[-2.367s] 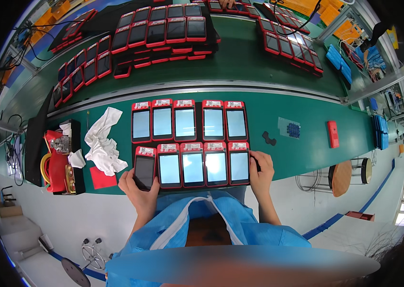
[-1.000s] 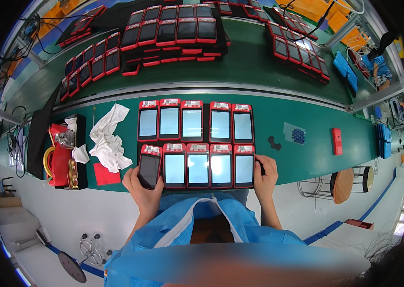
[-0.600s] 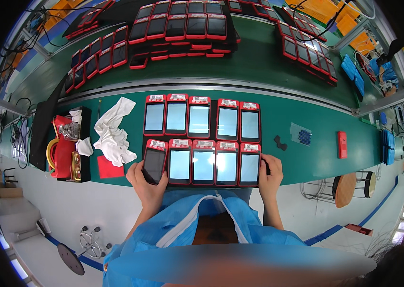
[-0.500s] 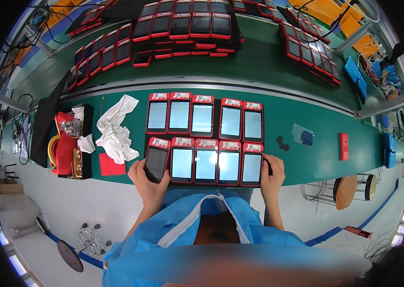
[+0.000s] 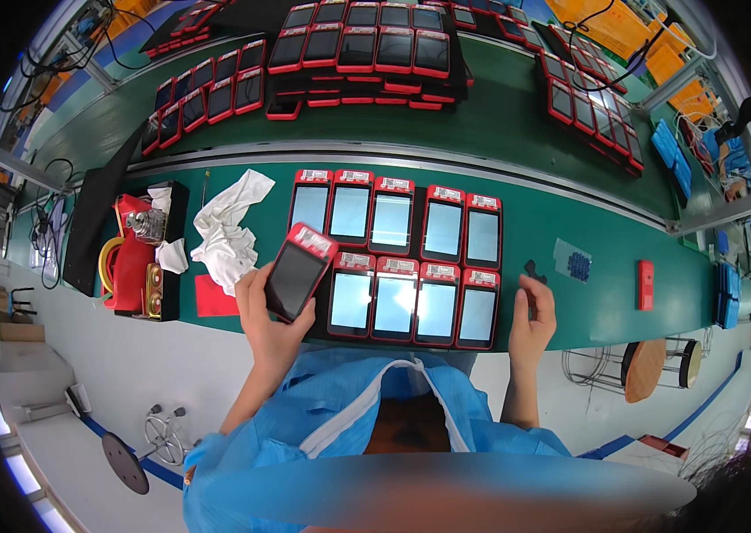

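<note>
The left hand [image 5: 272, 334] is gripping a dark-screened red gadget [image 5: 297, 277] by both sides, tilted, beside the lit gadgets [image 5: 395, 306]. It is probably feeling hard, light and easy to crack, so its edges seem best for holding. The right hand [image 5: 532, 325] is hovering empty, fingers loosely parted.

Dressed in loose blue

The person wears a bright blue top [image 5: 317, 404] of thin, creased cloth, spreading below the grip of the left hand [image 5: 273, 324] and across toward the right hand [image 5: 532, 322]. A white band [image 5: 344, 414] edges its front opening, arching at a level below the grip and to its right. The right sleeve [image 5: 517, 437] is the same blue. Both forearms [image 5: 251, 395] are bare and both hands ungloved. Far right of the grip, and lower, thin strands of hair [image 5: 722, 475] stray loose.
</note>
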`<state>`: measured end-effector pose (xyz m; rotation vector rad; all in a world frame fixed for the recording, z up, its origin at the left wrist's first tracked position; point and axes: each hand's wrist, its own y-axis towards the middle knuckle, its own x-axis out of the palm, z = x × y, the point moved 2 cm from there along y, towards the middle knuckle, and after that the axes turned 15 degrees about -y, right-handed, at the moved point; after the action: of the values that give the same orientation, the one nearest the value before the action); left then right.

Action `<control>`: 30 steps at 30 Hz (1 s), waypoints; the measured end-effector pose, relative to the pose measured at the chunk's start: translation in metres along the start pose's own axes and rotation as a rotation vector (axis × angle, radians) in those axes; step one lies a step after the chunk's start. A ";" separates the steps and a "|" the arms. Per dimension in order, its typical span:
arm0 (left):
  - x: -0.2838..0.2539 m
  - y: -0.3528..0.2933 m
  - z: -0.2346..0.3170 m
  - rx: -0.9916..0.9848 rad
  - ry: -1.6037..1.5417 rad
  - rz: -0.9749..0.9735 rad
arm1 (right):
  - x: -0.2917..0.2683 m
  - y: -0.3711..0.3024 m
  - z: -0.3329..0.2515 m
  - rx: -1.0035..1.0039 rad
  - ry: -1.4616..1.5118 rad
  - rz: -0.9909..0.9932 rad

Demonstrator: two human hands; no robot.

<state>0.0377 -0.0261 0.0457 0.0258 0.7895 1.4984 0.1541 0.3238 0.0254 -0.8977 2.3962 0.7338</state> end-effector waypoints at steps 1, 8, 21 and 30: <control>0.005 0.006 0.001 0.005 -0.001 0.002 | 0.003 0.005 -0.013 -0.002 0.002 0.004; 0.076 0.045 0.060 0.117 -0.409 -0.111 | 0.081 0.009 -0.118 -0.036 1.004 -0.637; 0.066 0.039 0.072 0.087 -0.700 -0.791 | 0.006 0.034 -0.032 0.091 1.209 -0.470; -0.023 0.005 -0.046 -0.453 -0.596 -0.093 | -0.039 -0.016 0.058 0.463 1.125 -0.337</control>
<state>0.0140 -0.0661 0.0238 0.0898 -0.0307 1.4424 0.2059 0.3673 0.0001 -1.7185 2.9254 -0.6383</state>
